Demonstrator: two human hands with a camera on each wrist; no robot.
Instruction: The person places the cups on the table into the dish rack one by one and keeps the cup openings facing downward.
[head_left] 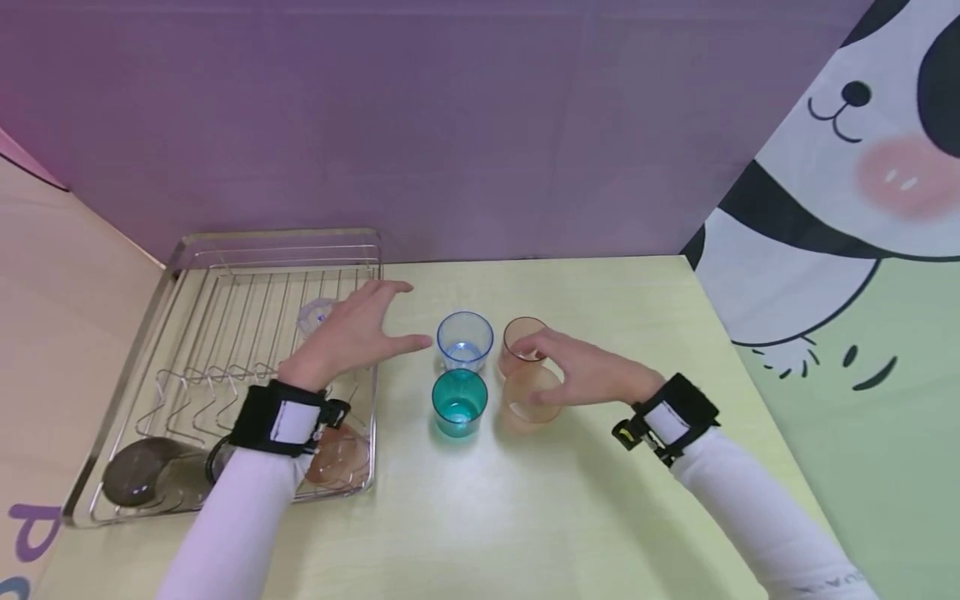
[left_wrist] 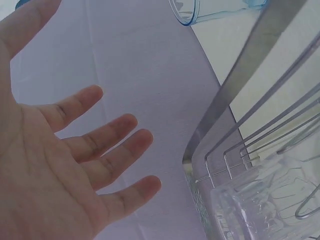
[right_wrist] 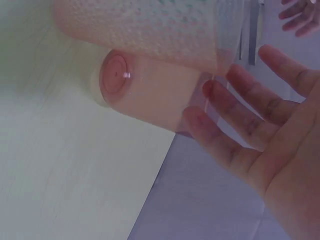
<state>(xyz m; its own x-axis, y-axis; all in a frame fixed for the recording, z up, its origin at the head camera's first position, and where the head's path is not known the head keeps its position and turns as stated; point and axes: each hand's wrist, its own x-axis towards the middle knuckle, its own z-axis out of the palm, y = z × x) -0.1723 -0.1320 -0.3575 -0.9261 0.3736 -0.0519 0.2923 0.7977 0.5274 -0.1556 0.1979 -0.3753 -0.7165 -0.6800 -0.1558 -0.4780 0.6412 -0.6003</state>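
Observation:
Over the right side of the wire rack, my left hand [head_left: 356, 329] is spread, with nothing in its fingers. To its right on the table stand a clear blue-tinted cup [head_left: 465, 340] and, just in front, a teal cup [head_left: 460, 403]. My right hand [head_left: 588, 367] is at two amber cups. Its fingers [right_wrist: 220, 130] extend loosely by the rims of the smooth rear cup [right_wrist: 150, 90] and the textured front cup [right_wrist: 145, 30]. In the head view its thumb overlaps the front cup; whether it touches either cup is unclear.
The metal dish rack [head_left: 225, 317] fills the table's left side. Inside are a clear cup [head_left: 313, 315], a dark grey container [head_left: 153, 475] and an amber vessel [head_left: 341, 458], partly covered by my left arm. A purple curtain [head_left: 480, 133] borders the table's [head_left: 480, 533] back edge.

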